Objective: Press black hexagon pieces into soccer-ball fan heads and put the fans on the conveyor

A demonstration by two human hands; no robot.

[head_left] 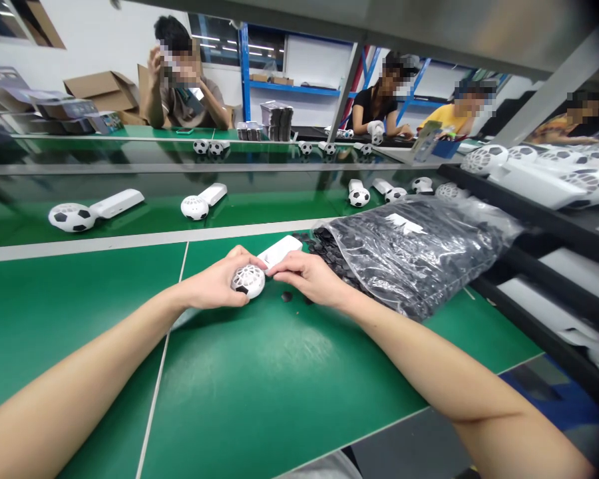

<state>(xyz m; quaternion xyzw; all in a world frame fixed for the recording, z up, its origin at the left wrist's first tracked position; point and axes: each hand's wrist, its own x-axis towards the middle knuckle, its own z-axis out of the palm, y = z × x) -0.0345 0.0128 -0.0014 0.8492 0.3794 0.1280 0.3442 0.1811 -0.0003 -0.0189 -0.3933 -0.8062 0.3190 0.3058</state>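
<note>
A green work surface [259,386] extends beneath both hands. The left hand [219,279] curls its fingers and thumb around the football-patterned head of a white handheld device [250,281]. The right hand [307,274] pinches thumb to fingertips beside that head; contents indeterminable. A plastic bag of black pieces [419,253] lies beyond the right wrist.

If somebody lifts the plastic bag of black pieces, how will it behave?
The bag would probably sag and change shape, as its thin film is wrinkled. It may feel rather heavy, since it looks well filled. Black pieces already lie at its open mouth, so more could spill if it tips that way.
</note>
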